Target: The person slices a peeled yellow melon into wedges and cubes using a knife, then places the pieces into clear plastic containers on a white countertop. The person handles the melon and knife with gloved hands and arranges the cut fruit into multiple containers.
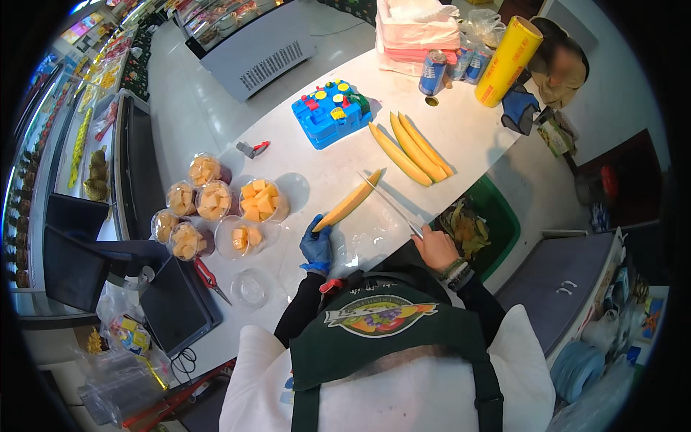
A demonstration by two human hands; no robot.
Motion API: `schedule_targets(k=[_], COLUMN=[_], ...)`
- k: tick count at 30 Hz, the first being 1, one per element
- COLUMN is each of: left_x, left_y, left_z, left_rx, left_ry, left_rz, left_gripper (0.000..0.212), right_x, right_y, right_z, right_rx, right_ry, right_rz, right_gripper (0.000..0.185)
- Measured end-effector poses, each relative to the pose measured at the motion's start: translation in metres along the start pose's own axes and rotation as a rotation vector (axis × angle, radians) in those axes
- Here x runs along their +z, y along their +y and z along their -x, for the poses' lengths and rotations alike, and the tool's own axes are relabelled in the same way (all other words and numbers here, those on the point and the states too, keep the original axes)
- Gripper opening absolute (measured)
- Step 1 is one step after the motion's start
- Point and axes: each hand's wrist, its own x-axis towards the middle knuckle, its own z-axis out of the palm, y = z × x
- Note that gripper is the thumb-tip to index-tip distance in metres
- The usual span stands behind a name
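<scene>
My left hand (316, 245), in a blue glove, holds the near end of a long melon wedge (348, 201) on the white table. In my bare right hand (435, 247) is a knife (394, 209), its blade tip by the wedge's far end. Several more melon wedges (413, 148) lie beyond. To the left stand several clear cups filled with orange melon cubes (214, 200); a nearer cup (237, 237) holds only a few cubes. An empty-looking clear plastic cup or lid (251, 289) lies close to the table's near left part.
Red-handled pruning shears (208, 276) and a dark monitor (175, 305) are at left. Farther off are a blue toy-like box (330, 113), a can (432, 73) and a yellow film roll (508, 61). A green bin (505, 237) with peels stands right. A person (561, 65) is at upper right.
</scene>
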Motion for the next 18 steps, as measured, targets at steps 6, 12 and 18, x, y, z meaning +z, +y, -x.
schedule_targets(k=[6, 12, 18], left_x=[0.002, 0.003, 0.003], left_y=[0.002, 0.007, 0.006], left_z=[0.002, 0.002, 0.001], left_rx=[-0.014, -0.033, -0.029], left_ry=[0.015, -0.008, -0.001], left_rz=[0.018, 0.051, 0.001], left_gripper=[0.035, 0.035, 0.035], right_x=[-0.013, 0.031, 0.040], right_y=[-0.019, -0.001, -0.003], right_z=[0.011, 0.006, -0.011], right_rx=[-0.043, -0.014, -0.036], right_ry=[-0.011, -0.042, -0.023], right_rz=[-0.023, 0.025, 0.018], right_gripper=[0.032, 0.032, 0.031])
